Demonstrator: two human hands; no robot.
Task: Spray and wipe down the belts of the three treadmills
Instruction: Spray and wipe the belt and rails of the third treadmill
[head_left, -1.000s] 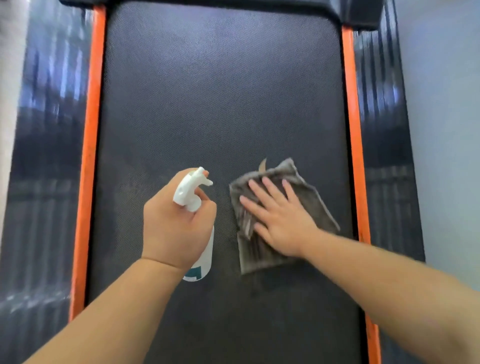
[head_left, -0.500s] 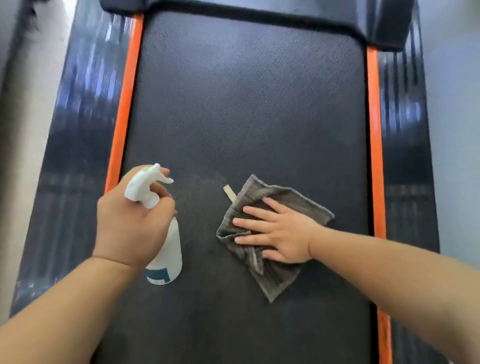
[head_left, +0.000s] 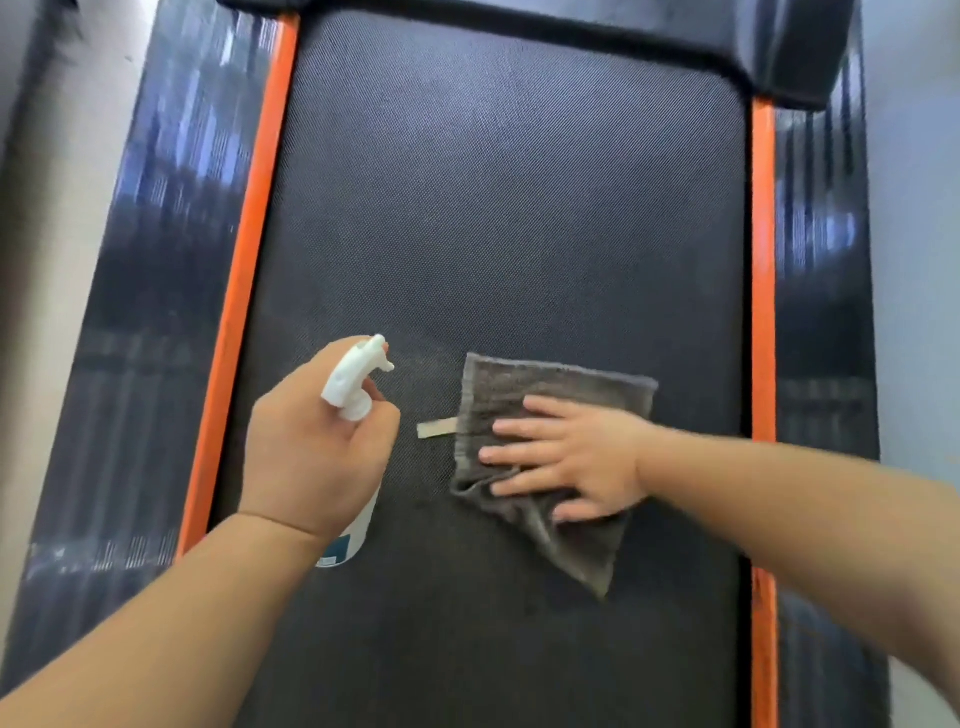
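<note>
On the belt (head_left: 509, 208), between the orange strips (head_left: 244, 270), the flat right hand (head_left: 576, 457) presses the grey cloth (head_left: 550, 379), now squarer; the left hand (head_left: 311, 457) grips the spray bottle (head_left: 356, 384), shifted centreward; bare belt lies ahead.

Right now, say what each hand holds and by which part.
The left hand grips the spray bottle by its neck, under the trigger head. The right hand holds nothing: it presses the cloth flat on the belt.
</note>
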